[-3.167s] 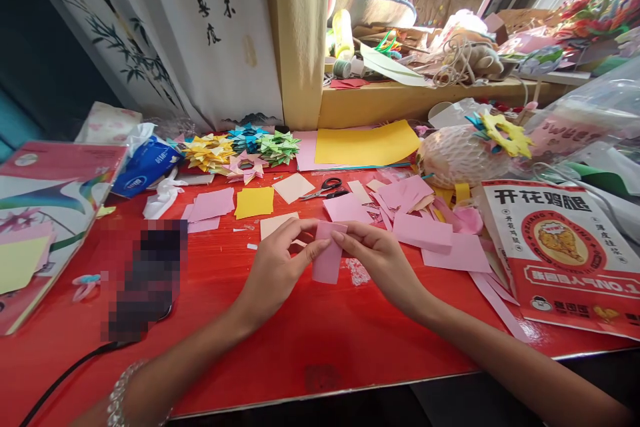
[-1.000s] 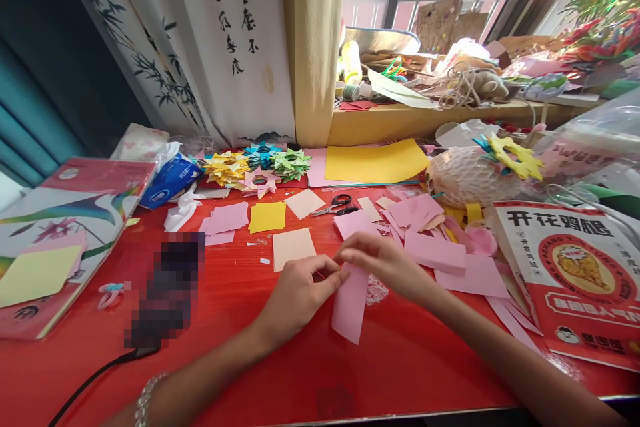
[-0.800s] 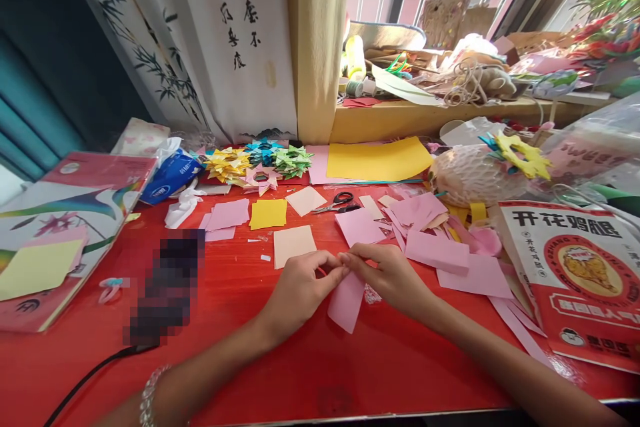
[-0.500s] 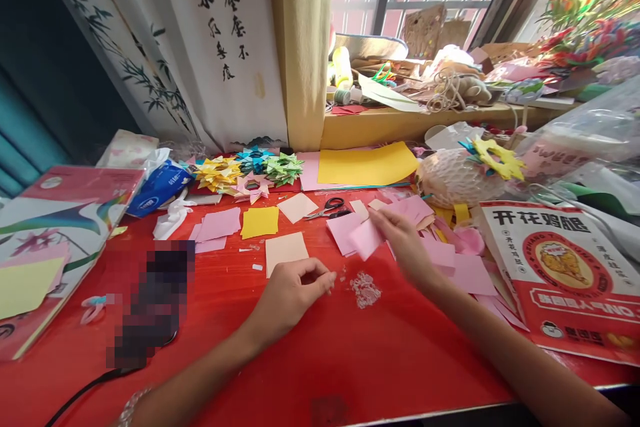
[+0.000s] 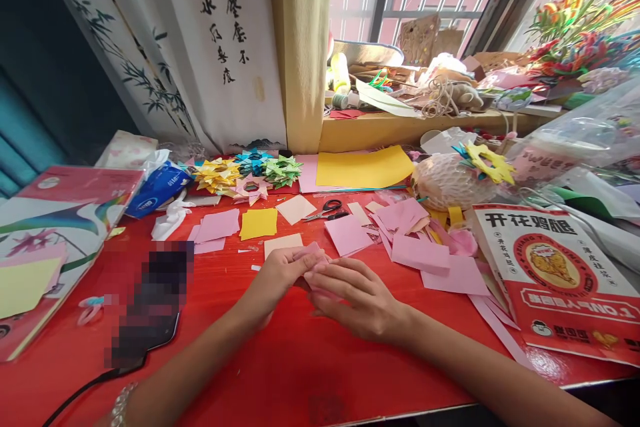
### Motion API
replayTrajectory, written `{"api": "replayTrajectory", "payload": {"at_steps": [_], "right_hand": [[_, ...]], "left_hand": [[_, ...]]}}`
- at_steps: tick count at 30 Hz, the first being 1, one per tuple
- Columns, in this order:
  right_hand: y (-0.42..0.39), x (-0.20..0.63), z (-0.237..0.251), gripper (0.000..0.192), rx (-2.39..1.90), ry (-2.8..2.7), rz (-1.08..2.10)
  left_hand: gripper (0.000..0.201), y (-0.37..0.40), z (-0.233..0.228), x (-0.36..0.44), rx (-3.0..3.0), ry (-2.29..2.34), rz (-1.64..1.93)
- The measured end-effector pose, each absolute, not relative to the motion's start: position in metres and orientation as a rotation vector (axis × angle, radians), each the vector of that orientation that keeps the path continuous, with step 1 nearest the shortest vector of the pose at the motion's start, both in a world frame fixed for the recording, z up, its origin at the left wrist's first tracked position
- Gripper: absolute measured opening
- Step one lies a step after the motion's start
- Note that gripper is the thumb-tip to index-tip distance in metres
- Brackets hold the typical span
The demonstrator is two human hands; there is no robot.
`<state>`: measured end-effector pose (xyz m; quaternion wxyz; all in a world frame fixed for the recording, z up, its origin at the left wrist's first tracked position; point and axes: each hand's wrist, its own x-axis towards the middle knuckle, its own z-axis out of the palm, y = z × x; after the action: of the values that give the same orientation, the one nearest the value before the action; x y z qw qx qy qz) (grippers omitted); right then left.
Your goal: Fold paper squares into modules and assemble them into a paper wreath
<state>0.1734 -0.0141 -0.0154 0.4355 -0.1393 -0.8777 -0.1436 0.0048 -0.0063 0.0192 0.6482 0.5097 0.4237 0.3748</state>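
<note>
head view: the left hand (image 5: pixel 277 275) and the right hand (image 5: pixel 353 297) are meeting over the red table (image 5: pixel 310 360), both pressing on a small pink paper piece (image 5: pixel 311 255) that is lying flat between their fingertips. the left hand is curling its fingers down onto the paper's near-left edge; the right hand is lying flatter, fingers stretched toward the left and covering most of the piece, so only its far edge is showing. neither hand is gripping it off the surface as far as can be seen; both are holding it down. the paper is sitting directly under the fingertips, touching both hands, and its long axis cannot be told because it is mostly hidden. the two hands are about equally near to it, the right one covering more.

just beyond the hands a cream paper square (image 5: pixel 283 244) is lying, and further right a loose pink sheet (image 5: pixel 347 233) and a heap of pink paper scraps (image 5: pixel 420 247). black-handled scissors (image 5: pixel 327 208) are resting well apart from the hands, near a large yellow sheet (image 5: pixel 363 168). folded paper stars (image 5: pixel 247 170) in yellow, blue, green and pink are sitting by the wall.

readable writing: a red food bag (image 5: pixel 555 273) at the right is showing large chinese characters, "开花鸡腿", with inverted latin print below that is too distorted to read. a hanging scroll (image 5: pixel 220 27) is carrying brush calligraphy. a blue tissue pack (image 5: pixel 157 185) is bearing a logo too small to read.
</note>
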Motion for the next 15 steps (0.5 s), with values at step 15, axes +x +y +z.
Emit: {"api": "replayTrajectory", "payload": {"at_steps": [15], "right_hand": [[-0.006, 0.17, -0.011, 0.034, -1.081, -1.77, 1.296]], "left_hand": [[0.022, 0.005, 0.01, -0.003, 1.405, 1.221, 1.03]]}}
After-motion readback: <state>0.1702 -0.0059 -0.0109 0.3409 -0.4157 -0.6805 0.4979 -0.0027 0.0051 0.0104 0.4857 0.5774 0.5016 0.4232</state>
